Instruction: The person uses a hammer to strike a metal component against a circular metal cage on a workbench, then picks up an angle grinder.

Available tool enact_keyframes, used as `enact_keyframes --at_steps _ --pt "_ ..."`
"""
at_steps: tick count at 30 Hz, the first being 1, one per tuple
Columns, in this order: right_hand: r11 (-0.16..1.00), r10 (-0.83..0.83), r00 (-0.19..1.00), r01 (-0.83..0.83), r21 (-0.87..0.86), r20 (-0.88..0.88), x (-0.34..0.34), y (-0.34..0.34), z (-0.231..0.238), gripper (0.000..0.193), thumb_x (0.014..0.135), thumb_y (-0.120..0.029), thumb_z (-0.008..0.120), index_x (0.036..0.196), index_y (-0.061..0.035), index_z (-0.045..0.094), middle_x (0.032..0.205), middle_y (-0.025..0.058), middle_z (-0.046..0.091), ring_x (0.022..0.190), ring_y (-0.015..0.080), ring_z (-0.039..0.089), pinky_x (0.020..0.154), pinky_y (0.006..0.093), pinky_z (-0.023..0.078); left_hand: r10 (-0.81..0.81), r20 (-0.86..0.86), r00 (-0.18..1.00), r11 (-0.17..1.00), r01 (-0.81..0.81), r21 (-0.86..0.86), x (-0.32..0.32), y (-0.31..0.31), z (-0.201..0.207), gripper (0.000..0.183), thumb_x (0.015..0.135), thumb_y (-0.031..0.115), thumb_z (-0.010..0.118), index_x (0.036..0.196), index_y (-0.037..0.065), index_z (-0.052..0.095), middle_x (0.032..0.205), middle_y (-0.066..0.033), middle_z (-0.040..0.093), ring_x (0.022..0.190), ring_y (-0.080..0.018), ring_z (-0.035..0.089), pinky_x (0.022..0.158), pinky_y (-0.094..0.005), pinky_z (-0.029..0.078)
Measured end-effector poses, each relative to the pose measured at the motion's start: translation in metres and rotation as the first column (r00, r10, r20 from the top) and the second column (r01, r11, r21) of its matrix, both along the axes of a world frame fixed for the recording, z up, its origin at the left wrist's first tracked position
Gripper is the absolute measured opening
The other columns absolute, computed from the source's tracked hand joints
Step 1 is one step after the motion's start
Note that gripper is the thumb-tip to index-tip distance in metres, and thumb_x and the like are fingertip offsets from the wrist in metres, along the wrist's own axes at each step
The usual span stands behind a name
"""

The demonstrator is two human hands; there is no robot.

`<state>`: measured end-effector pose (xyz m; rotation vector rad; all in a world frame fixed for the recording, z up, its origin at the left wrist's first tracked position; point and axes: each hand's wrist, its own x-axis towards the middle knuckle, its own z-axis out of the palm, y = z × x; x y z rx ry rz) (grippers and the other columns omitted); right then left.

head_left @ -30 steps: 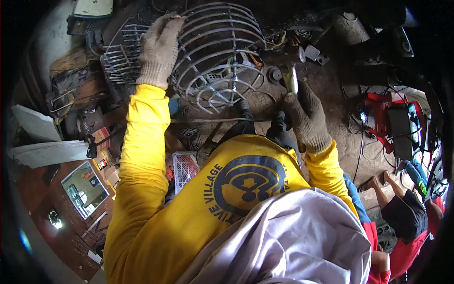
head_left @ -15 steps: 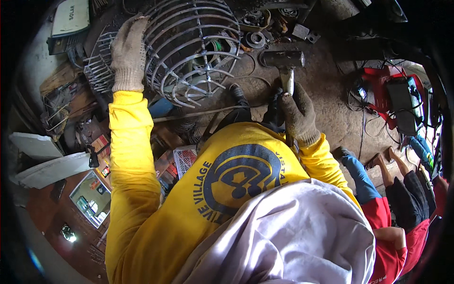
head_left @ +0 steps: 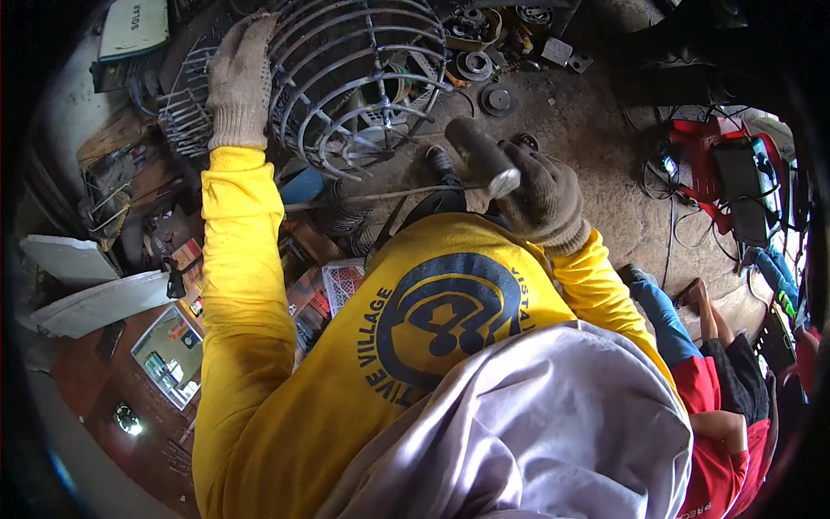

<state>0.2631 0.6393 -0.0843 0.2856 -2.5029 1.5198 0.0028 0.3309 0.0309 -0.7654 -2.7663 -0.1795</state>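
My left hand (head_left: 239,86), in a pale knitted glove, is at the left side of a rounded cage of curved metal bars (head_left: 374,54); the fingers touch its edge, but I cannot tell if they are closed around a bar. The cage is in front of me, at the upper middle of the view, with its narrow, rounded end toward me. My right hand (head_left: 546,197), in a darker glove, is clenched on a hammer (head_left: 480,157). The thick metal head of this hammer is in front of my shirt (head_left: 363,324), to the right of the cage and apart from it; the handle is mostly hidden. Just left of my left hand there is a grate of short metal rods (head_left: 186,121). Beyond the hammer, a round metal disc (head_left: 497,99) lies on the brown floor (head_left: 622,221). Farther to the right I see a red chair-like thing (head_left: 694,173) with cables near it, and below it, a person in a red shirt (head_left: 696,398).
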Motion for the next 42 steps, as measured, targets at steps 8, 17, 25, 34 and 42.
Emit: enact_keyframes --at_steps 8,17,25,34,42 --pt "0.983 0.1 0.988 -0.079 0.166 -0.121 -0.008 -0.009 -0.007 0.053 0.071 -0.022 0.078 0.122 -0.016 0.065 0.096 0.0074 0.066 0.076 0.0298 0.068 0.063 0.0419 0.052 -0.011 0.05 0.999 1.0 0.012 -0.024 -0.024 -0.025 -0.008 0.04 0.103 0.027 0.043 0.134 0.012 0.064 0.138 -0.0169 0.061 0.129 -0.034 0.057 0.111 -0.0391 0.042" --pt "0.98 0.072 0.991 -0.049 0.192 -0.116 -0.013 -0.024 0.002 0.047 0.085 -0.044 0.072 0.12 -0.014 0.066 0.095 0.0113 0.065 0.08 0.0329 0.067 0.067 0.0435 0.053 0.135 0.307 0.942 0.941 -0.219 0.258 -0.014 -0.005 -0.004 0.039 0.103 0.019 0.043 0.136 0.013 0.062 0.138 -0.0171 0.06 0.128 -0.0337 0.057 0.11 -0.04 0.044" --pt "0.977 -0.004 0.997 0.02 0.211 -0.077 -0.01 -0.028 0.005 0.046 0.084 -0.045 0.073 0.117 -0.0138 0.065 0.097 0.0091 0.067 0.076 0.0317 0.069 0.064 0.0408 0.055 -0.098 0.05 0.994 0.992 0.102 -0.076 -0.02 -0.017 -0.006 0.04 0.101 0.016 0.045 0.137 0.009 0.06 0.138 -0.0187 0.059 0.129 -0.0346 0.057 0.11 -0.0408 0.045" --pt "0.977 0.01 0.997 -0.027 0.21 0.083 -0.008 -0.034 0.007 0.052 0.085 -0.048 0.071 0.119 -0.0101 0.065 0.097 0.0114 0.068 0.08 0.0326 0.07 0.067 0.0423 0.057 -0.183 0.015 0.983 0.979 0.184 -0.085 -0.027 -0.025 -0.009 0.037 0.1 0.011 0.048 0.135 0.007 0.061 0.135 -0.0184 0.061 0.125 -0.0338 0.059 0.109 -0.039 0.046" --pt "0.948 -0.056 0.998 0.055 0.312 -0.003 -0.013 -0.029 0.003 0.05 0.086 -0.052 0.07 0.114 -0.0108 0.067 0.091 0.011 0.066 0.075 0.0301 0.069 0.064 0.042 0.056 -0.007 0.261 0.965 0.973 -0.054 0.224 -0.016 -0.009 -0.003 0.039 0.104 0.026 0.045 0.132 0.006 0.065 0.136 -0.0175 0.061 0.127 -0.0295 0.059 0.109 -0.0359 0.044"
